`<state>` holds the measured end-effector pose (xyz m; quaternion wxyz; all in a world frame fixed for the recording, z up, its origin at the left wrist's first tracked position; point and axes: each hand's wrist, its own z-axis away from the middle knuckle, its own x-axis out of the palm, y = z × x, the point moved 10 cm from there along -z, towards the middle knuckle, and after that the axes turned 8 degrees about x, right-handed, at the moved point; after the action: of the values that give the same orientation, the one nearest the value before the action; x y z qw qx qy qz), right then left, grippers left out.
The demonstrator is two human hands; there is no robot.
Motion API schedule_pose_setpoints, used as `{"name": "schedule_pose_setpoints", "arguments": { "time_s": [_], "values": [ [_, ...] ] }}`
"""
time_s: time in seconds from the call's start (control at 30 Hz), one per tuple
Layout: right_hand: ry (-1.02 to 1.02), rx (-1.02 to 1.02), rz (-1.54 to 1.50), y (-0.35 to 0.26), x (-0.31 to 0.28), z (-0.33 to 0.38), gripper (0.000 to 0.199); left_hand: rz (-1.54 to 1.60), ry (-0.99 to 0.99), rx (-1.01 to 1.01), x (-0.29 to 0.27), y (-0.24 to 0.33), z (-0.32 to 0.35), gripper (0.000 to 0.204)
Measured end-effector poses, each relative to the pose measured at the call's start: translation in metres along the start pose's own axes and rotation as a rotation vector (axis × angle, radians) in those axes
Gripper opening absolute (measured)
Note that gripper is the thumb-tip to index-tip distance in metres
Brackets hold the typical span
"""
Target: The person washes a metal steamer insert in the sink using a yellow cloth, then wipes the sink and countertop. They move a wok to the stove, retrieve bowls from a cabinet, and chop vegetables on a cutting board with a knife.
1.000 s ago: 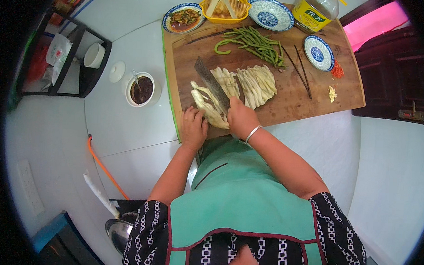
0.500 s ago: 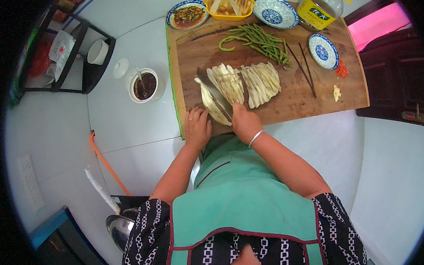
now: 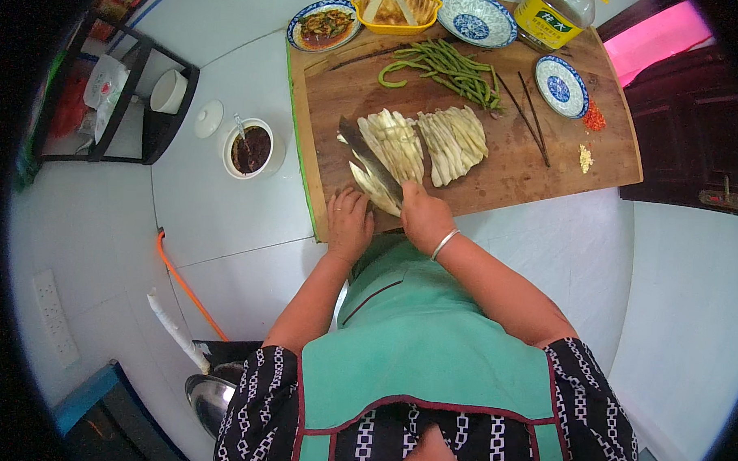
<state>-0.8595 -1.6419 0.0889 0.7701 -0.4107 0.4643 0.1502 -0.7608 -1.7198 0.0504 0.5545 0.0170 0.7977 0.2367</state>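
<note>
My right hand is wrapped round the handle of a kitchen knife, near the front edge of a wooden cutting board. The dark blade points away and to the left, lying over a pale, soft vegetable piece, perhaps cooked eggplant, and covering part of it. To the left of that piece, my left hand rests at the board's front edge, fingers stretched out; its fingertips are close to the piece, and I cannot tell if they touch. Two rows of pale strips lie right of the blade.
Beyond the strips lie green beans, two dark chopsticks and a patterned plate. Chopped red bits and minced garlic sit at the right. A yellow basket stands at the back, an open jar left of the board.
The knife blade has shifted left onto the pale piece and hides more of it. My left hand has moved slightly right, toward the piece.
</note>
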Motion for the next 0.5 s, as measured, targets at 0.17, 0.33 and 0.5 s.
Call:
{"name": "schedule_pose_setpoints", "arguments": {
  "time_s": [0.17,0.33,0.5],
  "values": [
    [-0.092,0.008,0.087,0.003,0.02,0.0,0.016,-0.003,-0.002,0.022,-0.001,0.007,-0.001,0.036],
    [0.034,0.026,-0.075,0.027,0.018,0.003,0.018,-0.003,0.002,0.014,0.0,0.009,0.0,0.036],
    [-0.108,0.01,0.029,0.008,0.015,0.004,0.021,-0.008,0.007,-0.003,-0.006,0.012,-0.001,0.035]
  ]
}}
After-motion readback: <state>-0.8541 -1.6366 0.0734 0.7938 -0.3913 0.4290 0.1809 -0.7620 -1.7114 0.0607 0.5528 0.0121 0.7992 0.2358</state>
